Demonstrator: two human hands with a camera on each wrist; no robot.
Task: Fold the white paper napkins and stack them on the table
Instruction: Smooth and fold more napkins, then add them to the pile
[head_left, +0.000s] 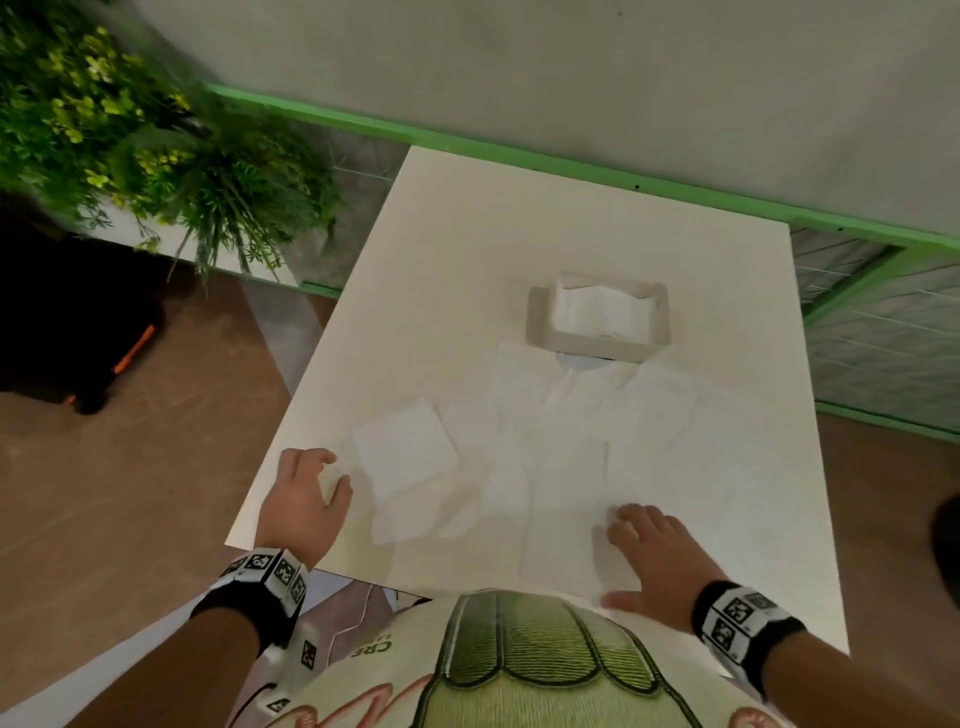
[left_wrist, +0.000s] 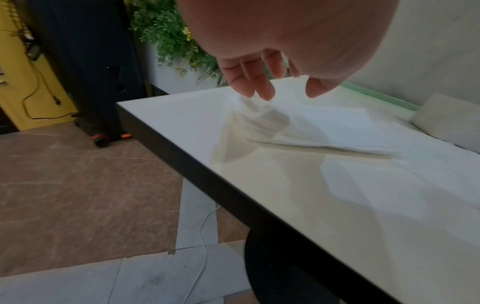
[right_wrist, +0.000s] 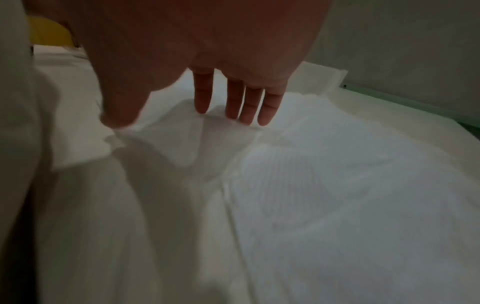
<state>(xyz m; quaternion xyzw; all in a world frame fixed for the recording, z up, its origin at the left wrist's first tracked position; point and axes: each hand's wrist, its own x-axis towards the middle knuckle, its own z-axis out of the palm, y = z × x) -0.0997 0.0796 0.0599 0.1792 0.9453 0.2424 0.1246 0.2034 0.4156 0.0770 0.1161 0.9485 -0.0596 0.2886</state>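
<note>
A folded white napkin (head_left: 405, 449) lies near the table's left edge, on top of a larger sheet. My left hand (head_left: 311, 493) hovers just left of the folded napkin (left_wrist: 335, 125), fingers (left_wrist: 249, 82) relaxed and holding nothing. Several unfolded white napkins (head_left: 561, 457) spread over the middle of the table. My right hand (head_left: 649, 551) lies flat over an unfolded napkin (right_wrist: 324, 185) near the front edge, its straight fingers (right_wrist: 249, 102) just at the paper. A napkin holder (head_left: 597, 314) with white napkins inside stands at the far centre.
The white table (head_left: 519, 223) has a dark side edge (left_wrist: 197, 164). A green rail (head_left: 519, 150) and grey wall run behind it. Plants (head_left: 130, 130) stand at the far left, with a black wheeled object (head_left: 78, 332) on the brown floor. My patterned shirt (head_left: 519, 660) covers the near edge.
</note>
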